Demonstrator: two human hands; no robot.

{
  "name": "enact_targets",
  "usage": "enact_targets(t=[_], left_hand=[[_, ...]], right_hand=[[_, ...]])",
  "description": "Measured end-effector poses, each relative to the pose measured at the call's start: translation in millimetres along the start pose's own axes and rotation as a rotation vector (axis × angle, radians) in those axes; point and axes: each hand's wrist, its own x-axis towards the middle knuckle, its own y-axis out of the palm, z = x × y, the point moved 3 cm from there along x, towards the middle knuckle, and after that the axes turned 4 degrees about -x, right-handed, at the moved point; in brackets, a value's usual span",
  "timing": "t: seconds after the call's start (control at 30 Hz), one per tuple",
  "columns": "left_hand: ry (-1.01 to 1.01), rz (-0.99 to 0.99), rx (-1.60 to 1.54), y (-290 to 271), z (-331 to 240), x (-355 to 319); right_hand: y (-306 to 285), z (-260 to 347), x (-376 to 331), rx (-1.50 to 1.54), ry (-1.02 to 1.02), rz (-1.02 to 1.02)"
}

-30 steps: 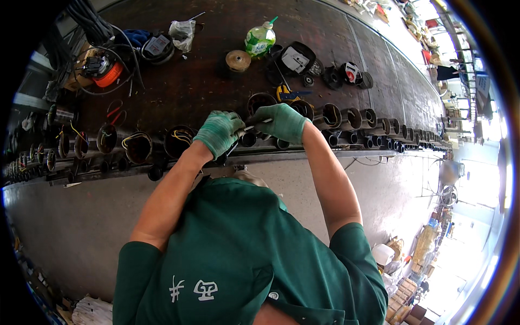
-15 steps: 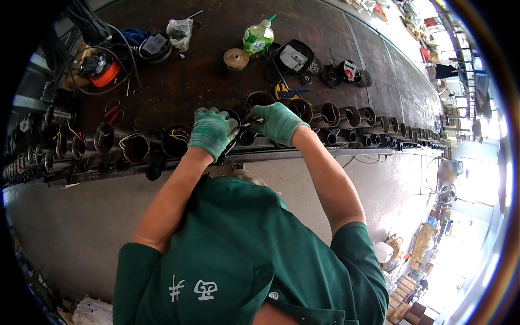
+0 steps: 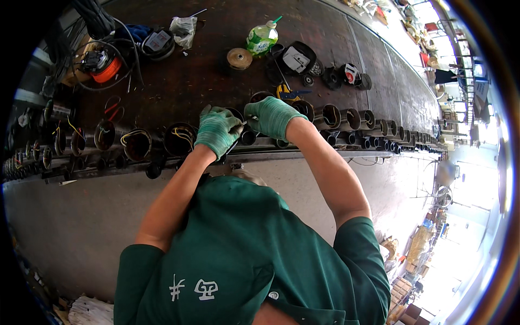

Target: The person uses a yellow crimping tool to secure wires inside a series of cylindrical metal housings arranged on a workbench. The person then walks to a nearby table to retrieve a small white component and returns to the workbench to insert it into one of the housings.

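My left hand (image 3: 218, 131), in a green knit glove, is closed in a pinch at the mouth of a dark metal tube (image 3: 235, 113). A small pale tip shows at its fingertips; I cannot make out what it is. Just to the right, my right hand (image 3: 274, 117) wears a matching glove, its fingers bent together beside the same tube. Whatever it grips is hidden. Left of my hands lies an open-ended tube (image 3: 180, 139) with yellow wires inside. Another tube with wires (image 3: 328, 116) lies to the right.
Beyond the hands, a yellow-and-blue wire stripper (image 3: 288, 94) lies on the dark bench (image 3: 179, 76). Farther back are a green bottle (image 3: 262, 39), a round spool (image 3: 239, 58) and a black tray (image 3: 297, 57). An orange-and-black reel (image 3: 106, 69) sits at left, near red-handled pliers (image 3: 113, 110).
My right hand has shifted slightly left and its fingers have drawn in. The left hand has turned a little and moved slightly right, staying by the tube mouth.
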Motion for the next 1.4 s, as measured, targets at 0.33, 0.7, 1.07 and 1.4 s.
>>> enact_targets(t=[0.33, 0.7, 1.07, 1.4], left_hand=[[-0.066, 0.102, -0.132, 4.1, 8.9, -1.1], [-0.222, 0.212, -0.117, -17.1, 15.5, 10.5], [-0.323, -0.001, -0.124, -16.3, 9.4, 5.1], [-0.658, 0.361, -0.610, -7.2, 38.1, 25.1]], right_hand=[[8.7, 16.2, 26.7, -0.121, -0.072, 0.146], [15.5, 8.5, 24.1, 0.411, 0.043, -0.184], [94.0, 3.7, 0.5, 0.329, 0.134, -0.721], [98.2, 47.6, -11.5, 0.140, 0.195, -0.762]])
